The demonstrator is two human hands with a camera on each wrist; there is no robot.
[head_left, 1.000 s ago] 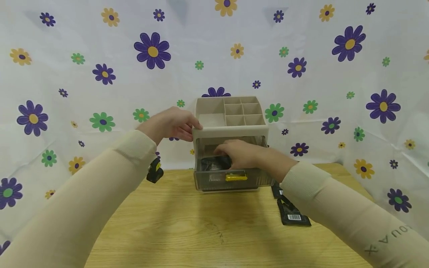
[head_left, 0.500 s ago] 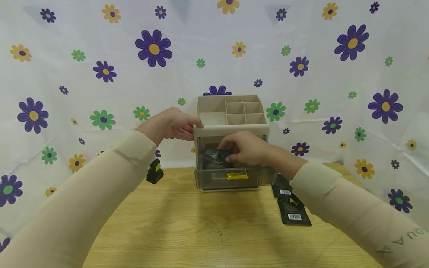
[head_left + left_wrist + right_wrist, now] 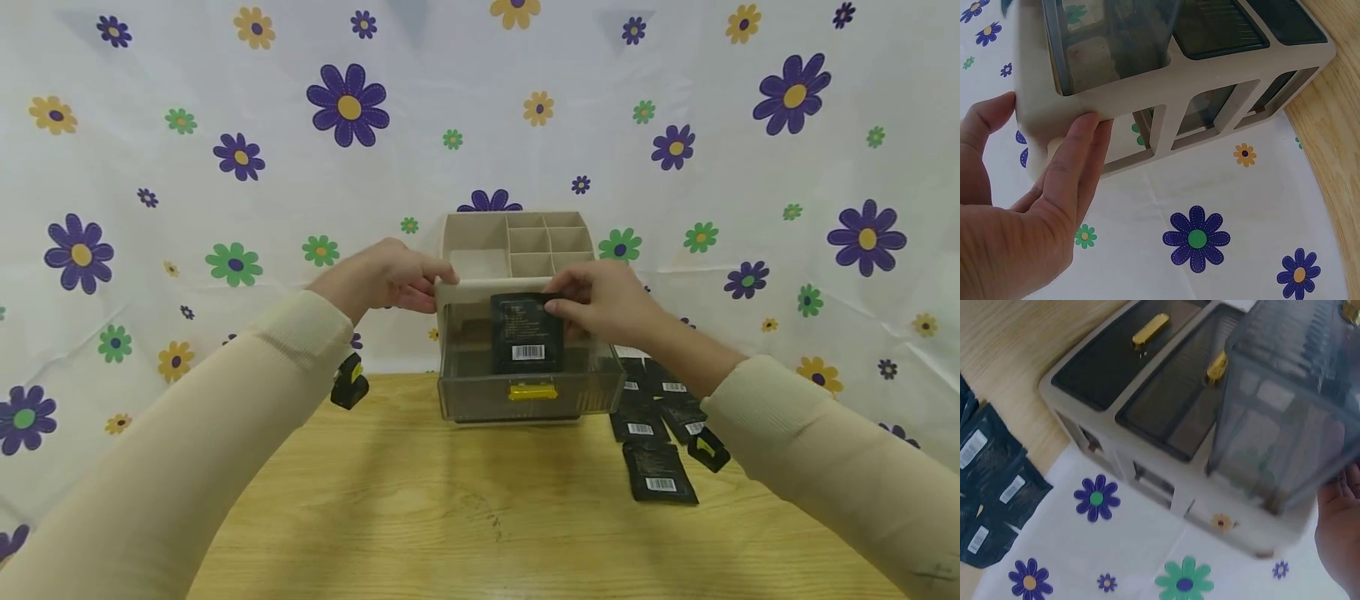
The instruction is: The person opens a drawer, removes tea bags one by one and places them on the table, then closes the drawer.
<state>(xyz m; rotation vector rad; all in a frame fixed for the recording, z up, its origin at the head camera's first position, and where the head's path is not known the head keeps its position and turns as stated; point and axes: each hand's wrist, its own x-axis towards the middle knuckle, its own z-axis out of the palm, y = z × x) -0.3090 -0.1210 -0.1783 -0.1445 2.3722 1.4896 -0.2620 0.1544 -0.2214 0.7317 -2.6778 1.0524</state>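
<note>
A beige desktop drawer organizer (image 3: 480,286) stands on the table, its smoky clear top drawer (image 3: 480,400) with a gold handle pulled out. My left hand (image 3: 393,277) holds the organizer's upper left corner, the thumb on the top edge and the other fingers against the side; the left wrist view shows this hand (image 3: 1035,181) close up. Between thumb and fingers, my right hand (image 3: 611,304) pinches the right edge of a flat black packet (image 3: 525,333) with a white barcode label. The packet is upright above the drawer. In the right wrist view the right hand (image 3: 1341,531) is partly hidden.
Several black packets (image 3: 660,473) with barcode labels lie on the wooden table (image 3: 420,508) right of the organizer. The organizer's top has open compartments (image 3: 528,242). Two lower drawers (image 3: 1179,394) are closed. A flowered white cloth (image 3: 187,75) hangs behind.
My right hand has risen out of the drawer, bringing the black packet up with it. More of the packets on the right show now. The left hand stays at the organizer's corner.
</note>
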